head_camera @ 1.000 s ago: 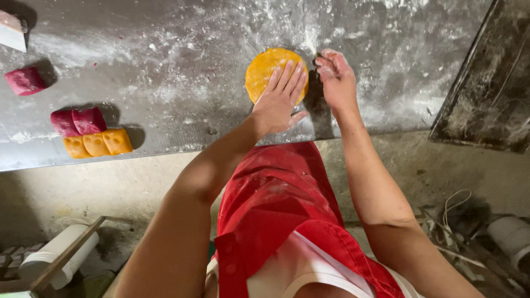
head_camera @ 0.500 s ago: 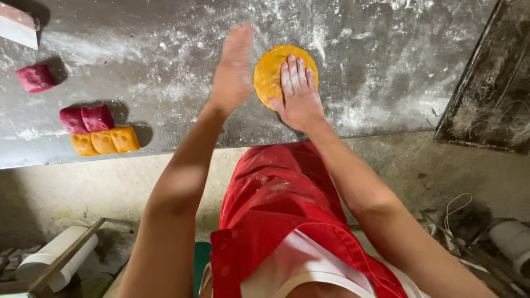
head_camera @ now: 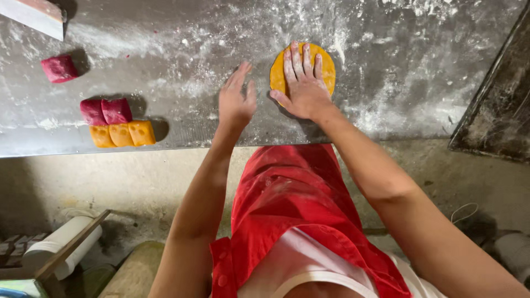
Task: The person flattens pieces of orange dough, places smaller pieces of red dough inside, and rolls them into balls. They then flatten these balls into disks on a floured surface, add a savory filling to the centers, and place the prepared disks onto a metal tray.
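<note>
Flattening the round orange dough disc [head_camera: 302,70] on the floured grey metal worktop [head_camera: 182,44] — my palm is doing the pressing.

Nearest me, my left hand [head_camera: 236,101] is open and empty, fingers together, set edge-on just left of the disc and gripping nothing; my right hand [head_camera: 302,83] lies flat on the disc, fingers [head_camera: 296,63] spread and fully released, pressing rather than grasping; I judge the shaping well begun — the next move calls for even pressure, so the rim stays round; farther left sit three small orange dough pieces [head_camera: 122,134] touching two dark red dough pieces [head_camera: 106,110]; one more red lump [head_camera: 59,68] lies apart beyond them.
</note>
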